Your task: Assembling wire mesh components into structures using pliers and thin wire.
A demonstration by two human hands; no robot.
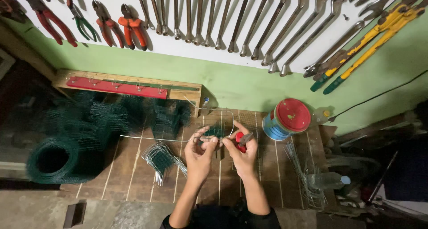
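Note:
My left hand pinches a long thin steel wire that runs leftward across the wooden bench. A small piece of green wire mesh sits just beyond my fingertips, framed by a bent wire loop. In my right hand are red-handled pliers, held against the palm, while its fingertips meet the left hand's at the wire. Both hands work close together above the bench's middle.
A pile of bent wire pieces lies left of my hands. Rolls of green mesh fill the left side. A red-lidded tin, straight wires and a plastic bottle sit right. Pliers and spanners hang on the wall.

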